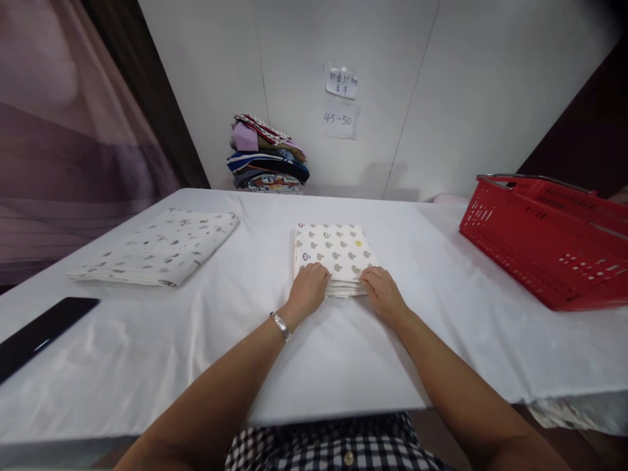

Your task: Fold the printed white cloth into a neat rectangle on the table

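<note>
The folded cloth (334, 256), the white one with little grey mushroom prints, sits in the middle of the white table (343, 353), right in front of you. Your left hand (308, 288) has its fingers curled over the near left corner of it, and your right hand (381, 290) does the same on the near right corner, so both are gripping that near edge of the stack of folds. There's a silver bracelet (281, 325) on your left wrist.

Off to the left, well apart from your hands, lies a second folded cloth (161, 247) with a darker speckled print. A black flat thing (39, 330) sits at the table's left edge, can't tell what it is. On the right you've got a red basket (544, 242), tilted a bit. At the back, against the wall, there's a pile of clothes (267, 157), and two paper notes (341, 101) stuck above it.
</note>
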### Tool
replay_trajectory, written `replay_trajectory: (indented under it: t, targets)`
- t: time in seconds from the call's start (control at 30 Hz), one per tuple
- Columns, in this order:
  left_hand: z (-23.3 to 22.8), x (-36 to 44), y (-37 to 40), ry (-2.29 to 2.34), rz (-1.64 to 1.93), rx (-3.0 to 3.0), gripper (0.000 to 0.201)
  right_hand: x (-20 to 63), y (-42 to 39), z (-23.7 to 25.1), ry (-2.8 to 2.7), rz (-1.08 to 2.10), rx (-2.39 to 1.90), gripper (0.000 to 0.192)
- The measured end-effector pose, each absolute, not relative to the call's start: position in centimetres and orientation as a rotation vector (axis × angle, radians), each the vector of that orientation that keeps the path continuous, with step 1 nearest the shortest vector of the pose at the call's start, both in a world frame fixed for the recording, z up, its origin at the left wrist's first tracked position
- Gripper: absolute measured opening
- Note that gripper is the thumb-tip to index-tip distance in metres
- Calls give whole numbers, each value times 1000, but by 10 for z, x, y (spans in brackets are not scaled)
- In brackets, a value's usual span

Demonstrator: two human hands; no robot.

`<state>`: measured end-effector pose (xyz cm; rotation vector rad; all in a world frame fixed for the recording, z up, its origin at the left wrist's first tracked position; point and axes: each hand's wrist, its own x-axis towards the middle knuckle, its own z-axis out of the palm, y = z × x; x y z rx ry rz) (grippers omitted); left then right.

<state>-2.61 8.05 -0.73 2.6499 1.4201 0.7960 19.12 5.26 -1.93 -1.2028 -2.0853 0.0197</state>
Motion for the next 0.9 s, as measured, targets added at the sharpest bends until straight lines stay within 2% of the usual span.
replay_trajectory:
  t: [0.17, 0.33, 0.5, 0.6, 0.9]
  targets:
    - [-6, -29, 76, 1356, 747, 2724, 24, 191, 49, -14, -2163, 60, -1216, 21]
    - [-4, -33, 75, 1261, 689, 2724, 19, 195, 49, -14, -2225, 83, -1201, 13]
    - [-2, -39, 74, 1178, 723, 2696, 11, 198, 52, -19, -2203, 54, -1177, 18]
    - [-2, -38, 76, 1190, 754, 2692, 13, 197, 52, -21, -2154, 47, -1172, 19]
    - [-9, -32, 89, 1369, 738, 2925, 17, 185, 61, -23, -2070, -241, -1250, 21]
